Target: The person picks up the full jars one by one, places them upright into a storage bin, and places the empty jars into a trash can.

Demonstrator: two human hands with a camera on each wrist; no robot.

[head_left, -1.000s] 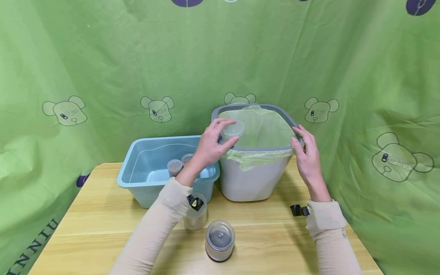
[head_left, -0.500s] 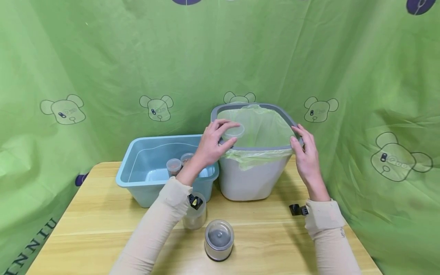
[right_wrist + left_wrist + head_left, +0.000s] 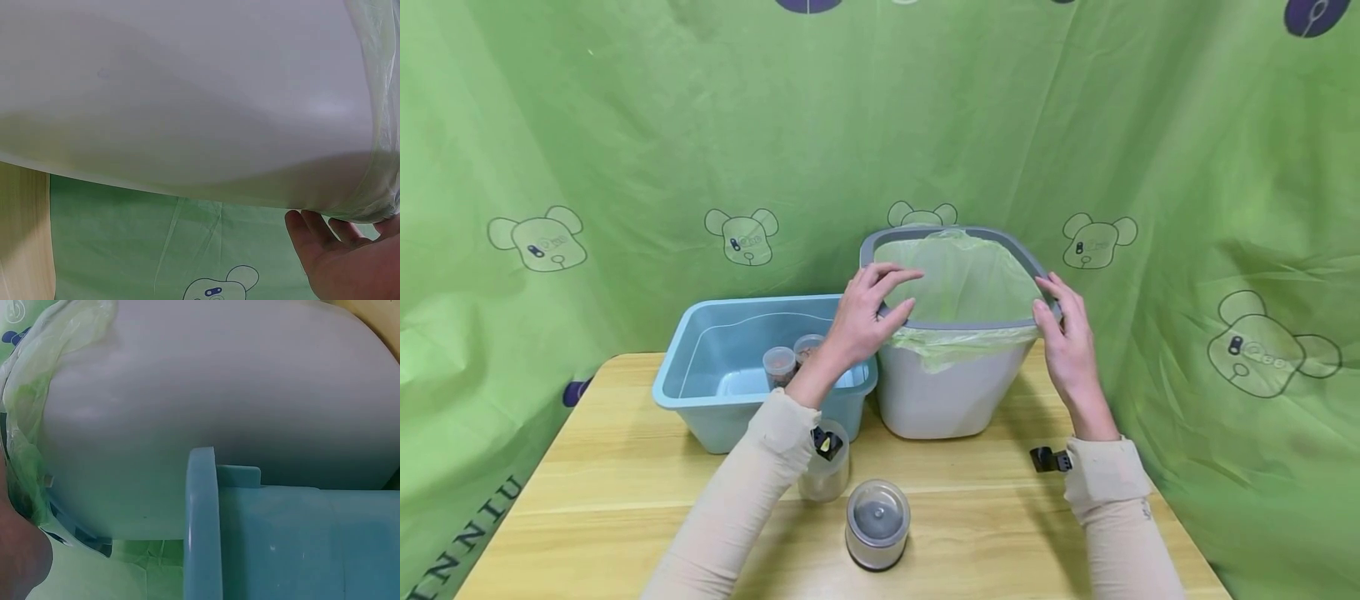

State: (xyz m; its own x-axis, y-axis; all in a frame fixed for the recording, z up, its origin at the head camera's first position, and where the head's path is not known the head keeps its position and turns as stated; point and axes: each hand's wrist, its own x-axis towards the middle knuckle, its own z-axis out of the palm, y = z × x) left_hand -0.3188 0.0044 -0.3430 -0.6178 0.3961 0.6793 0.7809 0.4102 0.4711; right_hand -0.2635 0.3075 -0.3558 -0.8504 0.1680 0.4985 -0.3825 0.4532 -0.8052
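Observation:
My left hand (image 3: 863, 312) hovers over the left side of the trash bin (image 3: 955, 387), thumb and fingers spread with nothing between them. At the bin's right corner, my right hand (image 3: 1070, 337) holds the grey rim (image 3: 977, 325), its thumb and index fingertip over the edge. A thin green bag (image 3: 970, 279) lines the bin and folds down over its outside. In the right wrist view, the fingers (image 3: 306, 240) lie against the bin's side below the bag's edge. The left wrist view shows only part of the left hand (image 3: 22, 553) beside the bag.
A blue tub (image 3: 722, 404) stands left of the bin, with two small lidded containers (image 3: 780, 360) inside. A translucent jar (image 3: 826, 475) sits under my left wrist. Nearer is a clear jar with a dark base (image 3: 878, 525). Green cloth hangs behind the wooden table (image 3: 970, 500).
The clear cup that the left hand held over the bin has been let go, sunk into the bin, and is out of sight. Both hands have stayed nearly still.

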